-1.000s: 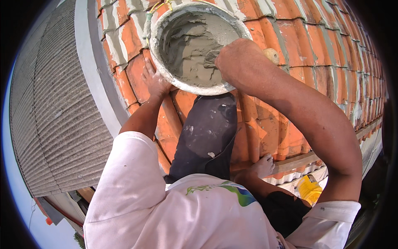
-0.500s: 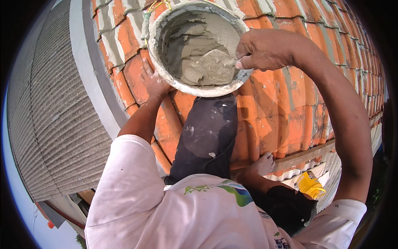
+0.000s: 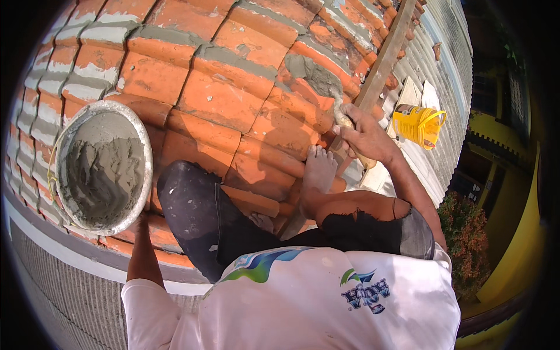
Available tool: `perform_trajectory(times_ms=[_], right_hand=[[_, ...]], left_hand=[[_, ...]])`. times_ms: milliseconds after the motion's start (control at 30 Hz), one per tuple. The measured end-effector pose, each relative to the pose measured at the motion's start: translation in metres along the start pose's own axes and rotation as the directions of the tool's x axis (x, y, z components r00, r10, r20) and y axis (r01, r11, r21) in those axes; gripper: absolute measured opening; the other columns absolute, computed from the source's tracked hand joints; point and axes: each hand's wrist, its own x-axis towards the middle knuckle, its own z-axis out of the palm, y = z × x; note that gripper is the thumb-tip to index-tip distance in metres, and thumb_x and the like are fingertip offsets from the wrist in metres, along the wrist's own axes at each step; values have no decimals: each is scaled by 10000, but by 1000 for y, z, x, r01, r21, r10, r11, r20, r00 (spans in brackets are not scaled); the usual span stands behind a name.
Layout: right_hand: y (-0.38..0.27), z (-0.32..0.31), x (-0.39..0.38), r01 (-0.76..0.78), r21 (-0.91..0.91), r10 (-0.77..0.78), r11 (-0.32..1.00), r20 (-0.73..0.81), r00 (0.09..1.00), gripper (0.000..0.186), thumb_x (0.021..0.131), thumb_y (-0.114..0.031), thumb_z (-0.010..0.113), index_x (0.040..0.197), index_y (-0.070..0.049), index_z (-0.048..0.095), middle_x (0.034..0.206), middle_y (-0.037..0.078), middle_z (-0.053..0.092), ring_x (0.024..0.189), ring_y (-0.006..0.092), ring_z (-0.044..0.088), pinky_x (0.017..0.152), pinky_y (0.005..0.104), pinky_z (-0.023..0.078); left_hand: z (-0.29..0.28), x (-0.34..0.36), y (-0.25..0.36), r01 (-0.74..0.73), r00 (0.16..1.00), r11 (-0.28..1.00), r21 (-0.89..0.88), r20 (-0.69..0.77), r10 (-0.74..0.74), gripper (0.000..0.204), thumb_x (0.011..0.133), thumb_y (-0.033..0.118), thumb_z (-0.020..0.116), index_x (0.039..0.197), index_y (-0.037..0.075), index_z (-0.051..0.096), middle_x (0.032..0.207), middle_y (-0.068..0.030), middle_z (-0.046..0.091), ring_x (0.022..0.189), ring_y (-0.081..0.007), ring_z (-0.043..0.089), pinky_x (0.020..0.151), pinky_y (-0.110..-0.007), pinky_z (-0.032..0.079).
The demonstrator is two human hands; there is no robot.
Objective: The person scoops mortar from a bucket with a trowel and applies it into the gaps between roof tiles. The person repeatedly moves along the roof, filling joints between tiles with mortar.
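Orange roof tiles are filling most of the view, grey and whitish bands running along many of their joints. Right fingers are closing around the wooden handle of a trowel, thumb lying along it; the handle's butt is sticking out below the right hand. Beyond the grip, the blade is pointing up-slope and left, meeting wet mortar on the tiles; blade and mortar are blending in grey, outline unclear. Left hand is mostly hiding behind the near edge of a bucket; state of its fingers: cannot tell. Bucket is standing on the tiles at left, its rim crusted pale, and is holding more mortar. Between the hands, a bare foot is resting near the trowel, and a knee in dark trousers is bending beside the bucket. Farther out, a wooden batten is running along the tile edge. Past it, a yellow pail is sitting over pale corrugated sheeting. Lower right, a reddish-green shrub is showing.
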Motion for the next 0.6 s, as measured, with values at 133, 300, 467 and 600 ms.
perform_trajectory(times_ms=[133, 300, 467, 600], right_hand=[[103, 51, 8, -81, -322, -25, 943, -311, 950, 399, 961, -252, 687, 1187, 53, 561, 982, 308, 691, 1006, 488, 701, 905, 559, 530], [145, 102, 23, -240, -324, 68, 915, -463, 884, 342, 978, -212, 665, 1146, 44, 512, 987, 323, 694, 981, 513, 709, 885, 603, 548], [144, 118, 25, -280, -379, 84, 882, -458, 885, 302, 1007, -191, 639, 1135, 42, 498, 1004, 331, 695, 940, 528, 713, 863, 613, 569], [137, 106, 8, -277, -392, 111, 878, -396, 912, 292, 1034, -226, 613, 1126, 40, 536, 1035, 301, 714, 919, 499, 730, 849, 579, 586]], left_hand=[[3, 3, 12, 27, 999, 999, 32, 35, -28, 962, 840, 602, 811, 1561, 38, 514, 1556, -173, 577, 1383, -330, 583, 1174, -444, 444], [4, 7, 20, 34, 996, 997, 69, 78, -39, 896, 892, 606, 762, 1556, 51, 529, 1552, -170, 584, 1363, -338, 597, 1158, -452, 453], [5, 18, 26, 37, 992, 993, 116, 116, -51, 833, 944, 610, 713, 1551, 64, 543, 1548, -167, 590, 1343, -346, 612, 1142, -460, 462], [6, 18, 33, 39, 989, 993, 108, 135, -54, 821, 954, 629, 694, 1545, 78, 550, 1532, -161, 599, 1319, -347, 622, 1123, -470, 471]])
